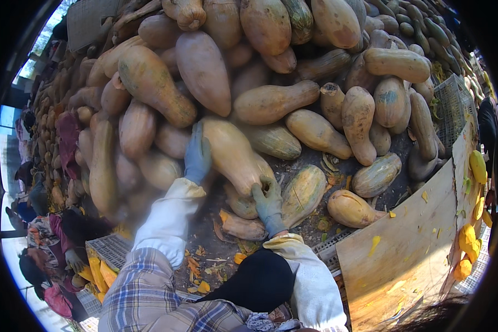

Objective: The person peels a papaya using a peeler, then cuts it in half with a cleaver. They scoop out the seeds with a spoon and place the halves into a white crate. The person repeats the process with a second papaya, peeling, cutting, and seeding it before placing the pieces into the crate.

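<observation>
A large tan squash (230,149) lies slantwise between my two hands, its wide end up and to the left. My left hand (198,153), in a grey-blue glove, is pressed flat along the squash's left side near the wide end. My right hand (269,201), gloved too, touches the lower, narrower end with its thumb and curled fingers. A mottled yellow-green squash (305,195) lies just right of my right hand. Below, a broken squash piece (242,226) showing orange flesh rests on the dark ground.
A big heap of squashes (274,103) rises ahead. At the right are a wooden board (402,245) with peel scraps and a plastic crate (454,110). A co-worker (52,249) is at the lower left beside a crate (112,249) and peeled orange squash pieces (97,274).
</observation>
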`<action>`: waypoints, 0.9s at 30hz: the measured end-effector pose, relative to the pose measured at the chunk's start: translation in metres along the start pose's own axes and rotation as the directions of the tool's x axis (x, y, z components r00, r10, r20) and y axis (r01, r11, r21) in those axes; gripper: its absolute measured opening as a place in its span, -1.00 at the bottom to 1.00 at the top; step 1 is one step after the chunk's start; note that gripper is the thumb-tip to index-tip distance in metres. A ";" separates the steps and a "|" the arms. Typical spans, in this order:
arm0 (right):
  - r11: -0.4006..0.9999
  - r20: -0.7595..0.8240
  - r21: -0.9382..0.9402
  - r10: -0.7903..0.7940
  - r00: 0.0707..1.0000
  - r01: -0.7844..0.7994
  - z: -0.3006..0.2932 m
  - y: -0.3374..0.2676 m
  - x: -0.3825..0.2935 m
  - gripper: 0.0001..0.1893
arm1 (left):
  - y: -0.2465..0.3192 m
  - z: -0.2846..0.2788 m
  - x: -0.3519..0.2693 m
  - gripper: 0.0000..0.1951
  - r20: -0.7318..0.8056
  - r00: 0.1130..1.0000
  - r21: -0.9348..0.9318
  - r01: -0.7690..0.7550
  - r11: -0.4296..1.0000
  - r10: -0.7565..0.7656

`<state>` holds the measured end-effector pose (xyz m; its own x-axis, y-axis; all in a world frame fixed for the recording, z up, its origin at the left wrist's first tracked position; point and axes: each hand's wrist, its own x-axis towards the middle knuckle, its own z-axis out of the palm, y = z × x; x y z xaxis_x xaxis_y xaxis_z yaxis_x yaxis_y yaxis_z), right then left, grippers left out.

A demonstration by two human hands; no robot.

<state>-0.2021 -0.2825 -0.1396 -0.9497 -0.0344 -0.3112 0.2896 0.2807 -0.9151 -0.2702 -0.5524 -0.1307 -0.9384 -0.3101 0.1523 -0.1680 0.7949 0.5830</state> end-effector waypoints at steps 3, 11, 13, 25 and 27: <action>0.973 0.203 0.168 0.123 0.971 -0.158 0.021 0.011 -0.020 -0.45 | -0.032 0.006 -0.080 -0.40 0.158 0.951 -0.515 0.310 0.799 -0.267; 0.996 0.355 -0.087 0.051 0.934 -0.022 0.034 0.026 0.006 0.03 | 0.027 0.056 -0.118 -0.23 0.438 0.770 -0.883 0.465 -0.062 -0.464; 0.985 0.315 -0.150 -0.033 0.948 0.085 0.036 0.027 0.003 0.06 | 0.032 0.053 -0.123 -0.26 0.447 0.797 -0.890 0.443 -0.111 -0.405; 0.905 0.260 -0.315 -0.207 0.943 0.286 -0.111 -0.158 -0.060 -0.14 | 0.213 -0.038 -0.157 -0.26 0.602 0.770 -0.797 0.596 0.099 0.212; 0.874 0.190 -0.409 -0.198 0.962 0.260 -0.144 -0.193 -0.087 -0.21 | 0.250 -0.059 -0.160 -0.25 0.516 0.763 -0.854 0.420 0.308 0.390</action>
<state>-0.1928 -0.1959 0.1012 -0.9481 -0.2705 -0.1672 -0.0427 0.6292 -0.7761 -0.1445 -0.3352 0.0378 -0.9372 0.3420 -0.0682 -0.1879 -0.3307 0.9248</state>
